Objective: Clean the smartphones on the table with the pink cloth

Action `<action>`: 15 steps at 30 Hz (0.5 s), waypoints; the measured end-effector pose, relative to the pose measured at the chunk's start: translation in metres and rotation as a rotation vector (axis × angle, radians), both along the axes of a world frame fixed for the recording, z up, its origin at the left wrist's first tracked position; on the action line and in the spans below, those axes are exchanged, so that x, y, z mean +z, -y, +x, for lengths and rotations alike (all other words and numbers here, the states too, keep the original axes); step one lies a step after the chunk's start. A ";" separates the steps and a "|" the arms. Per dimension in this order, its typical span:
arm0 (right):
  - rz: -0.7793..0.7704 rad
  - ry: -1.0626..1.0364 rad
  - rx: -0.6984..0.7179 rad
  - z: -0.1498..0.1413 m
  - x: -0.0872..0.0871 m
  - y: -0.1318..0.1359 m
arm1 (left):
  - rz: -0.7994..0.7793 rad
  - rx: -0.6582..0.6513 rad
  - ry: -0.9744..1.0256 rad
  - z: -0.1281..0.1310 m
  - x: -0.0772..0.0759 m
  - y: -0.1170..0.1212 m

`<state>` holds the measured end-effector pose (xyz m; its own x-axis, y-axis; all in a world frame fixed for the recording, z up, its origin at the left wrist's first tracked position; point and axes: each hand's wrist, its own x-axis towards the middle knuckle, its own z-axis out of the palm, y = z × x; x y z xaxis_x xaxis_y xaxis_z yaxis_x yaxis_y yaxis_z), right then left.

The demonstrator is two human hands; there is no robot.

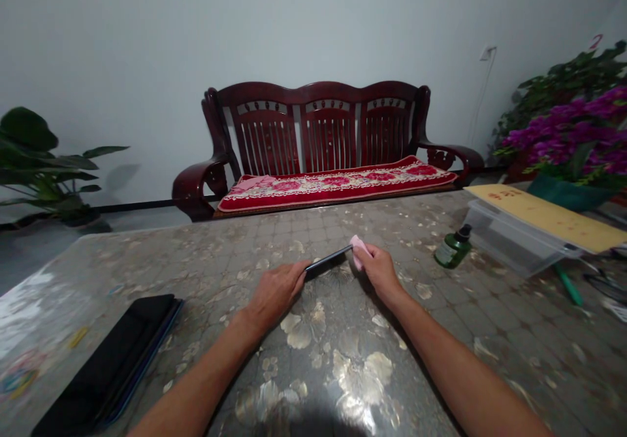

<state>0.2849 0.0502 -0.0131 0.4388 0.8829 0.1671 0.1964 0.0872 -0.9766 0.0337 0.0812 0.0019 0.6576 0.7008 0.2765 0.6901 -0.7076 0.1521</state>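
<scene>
My left hand is closed on the near-left end of a thin dark flat device, seen almost edge-on just above the table; whether it is a phone or a tablet I cannot tell. At its other end, my right hand pinches a small pink cloth against the edge. The fingertips behind the device and the cloth are partly hidden. A green pump bottle with a black top stands on the table to the right of my right hand.
The table has a patterned grey cover. Stacked dark tablets lie at left, near rubber bands. At right are a clear plastic box under a yellow board, and a green-handled tool. Beyond stands a wooden bench.
</scene>
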 end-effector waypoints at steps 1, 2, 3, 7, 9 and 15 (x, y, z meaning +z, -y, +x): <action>-0.003 -0.009 0.012 0.001 -0.001 -0.001 | -0.009 0.000 -0.019 0.000 0.001 -0.001; -0.002 -0.014 0.022 0.001 -0.002 -0.001 | -0.015 -0.002 -0.039 0.001 0.003 -0.003; 0.003 -0.016 0.025 0.001 -0.002 -0.002 | -0.017 -0.006 -0.062 0.001 0.005 -0.004; 0.030 -0.003 0.016 -0.001 -0.002 -0.002 | -0.019 0.006 -0.178 0.012 0.017 -0.007; 0.034 0.014 0.015 -0.005 -0.002 -0.001 | -0.036 0.038 -0.241 0.022 0.024 -0.007; 0.098 0.135 0.069 -0.030 0.009 0.010 | -0.158 0.157 -0.268 0.043 0.033 -0.004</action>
<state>0.2554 0.0406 -0.0042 0.3455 0.8866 0.3074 0.3154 0.1988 -0.9279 0.0765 0.0852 0.0351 0.5728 0.8196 -0.0112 0.8190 -0.5716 0.0503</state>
